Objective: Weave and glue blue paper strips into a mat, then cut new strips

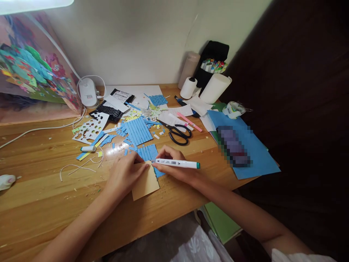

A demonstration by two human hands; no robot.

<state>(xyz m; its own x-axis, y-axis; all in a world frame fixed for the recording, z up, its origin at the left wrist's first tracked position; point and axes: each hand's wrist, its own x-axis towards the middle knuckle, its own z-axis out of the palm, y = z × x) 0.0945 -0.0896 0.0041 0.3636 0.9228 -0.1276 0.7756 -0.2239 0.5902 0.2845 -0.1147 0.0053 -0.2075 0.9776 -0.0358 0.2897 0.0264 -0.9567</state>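
My right hand (181,175) is closed around a white marker (188,164) with a green end. The marker's tip points left and meets the top edge of a cream card (145,185). Pressing that card with thumb and fingers is my left hand (124,170), close beside the tip. Partly beneath the card lies a blue striped piece (148,150); a larger blue striped sheet (138,131) is just behind it. A marker cap (88,149) rests on paper strips to the left.
Black-handled scissors (178,134) and a pink pen (189,122) lie beyond my right hand. Paper scraps (116,138) litter the wooden table (54,167). Blue paper (248,149) with a blurred phone-like object (233,146) sits right. White rolls (215,89) stand behind.
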